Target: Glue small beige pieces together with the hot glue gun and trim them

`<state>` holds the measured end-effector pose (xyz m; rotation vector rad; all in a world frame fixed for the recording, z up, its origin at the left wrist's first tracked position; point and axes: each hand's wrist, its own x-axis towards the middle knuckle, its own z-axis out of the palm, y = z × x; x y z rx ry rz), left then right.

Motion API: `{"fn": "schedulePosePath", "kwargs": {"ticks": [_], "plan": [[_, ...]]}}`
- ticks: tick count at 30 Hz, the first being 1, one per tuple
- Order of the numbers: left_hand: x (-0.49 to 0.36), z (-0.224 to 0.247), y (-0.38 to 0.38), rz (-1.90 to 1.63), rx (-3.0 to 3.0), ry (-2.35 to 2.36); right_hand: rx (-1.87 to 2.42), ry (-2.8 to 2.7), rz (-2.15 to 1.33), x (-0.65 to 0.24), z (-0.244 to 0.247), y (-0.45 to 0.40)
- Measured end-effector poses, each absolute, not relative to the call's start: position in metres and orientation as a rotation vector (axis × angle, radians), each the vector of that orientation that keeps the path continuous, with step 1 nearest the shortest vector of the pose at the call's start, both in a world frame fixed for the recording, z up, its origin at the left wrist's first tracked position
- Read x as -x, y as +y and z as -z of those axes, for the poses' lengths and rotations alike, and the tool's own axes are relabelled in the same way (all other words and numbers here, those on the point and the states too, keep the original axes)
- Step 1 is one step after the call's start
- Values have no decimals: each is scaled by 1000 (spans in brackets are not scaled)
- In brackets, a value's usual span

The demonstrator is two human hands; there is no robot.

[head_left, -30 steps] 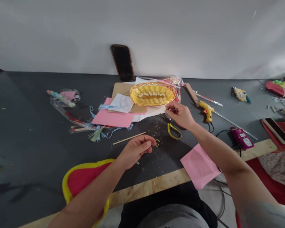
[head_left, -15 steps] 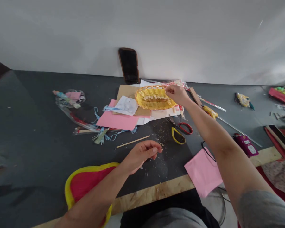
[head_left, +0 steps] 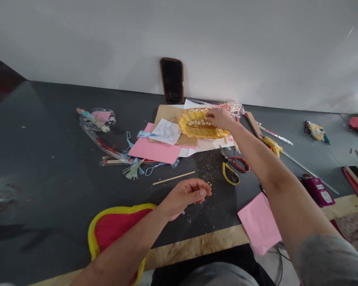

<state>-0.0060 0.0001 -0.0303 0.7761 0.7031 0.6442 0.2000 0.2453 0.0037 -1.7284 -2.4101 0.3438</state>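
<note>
My right hand (head_left: pixel 220 118) reaches over the right end of a yellow woven basket (head_left: pixel 207 132). Its fingers are pinched together above a row of small whitish pieces (head_left: pixel 197 123) in the basket; what is between the fingertips is too small to make out. My left hand (head_left: pixel 191 195) hovers low over the tabletop, palm turned inward, its fingers loosely curved with the thumb apart. Pale crumbs (head_left: pixel 208 171) lie scattered beyond its fingertips. A thin wooden stick (head_left: pixel 173 178) rests behind the left hand, and scissors (head_left: pixel 233 169) with red and yellow wrapped handles lie to its right.
A phone (head_left: pixel 172 80) leans against the wall. Pink paper (head_left: pixel 155 153), cards and blue tassels (head_left: pixel 134 169) lie left of the basket. A yellow glue gun (head_left: pixel 273 145) is beyond my right forearm. A red piece with yellow edging (head_left: pixel 119 222) lies under my left forearm.
The view has shifted, so the tabletop things appear farther right. My right hand has moved slightly left, deeper over the basket. My left hand keeps about the same pose.
</note>
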Motion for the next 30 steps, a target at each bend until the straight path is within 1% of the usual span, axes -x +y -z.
{"fn": "schedulePosePath", "kwargs": {"ticks": [24,30], "plan": [[6,28,1,-640,-810,717,1757,-2427,-348,-197,4,247],[6,25,1,-630,-810,722,1764,-2406,-304,-199,1,244]]}}
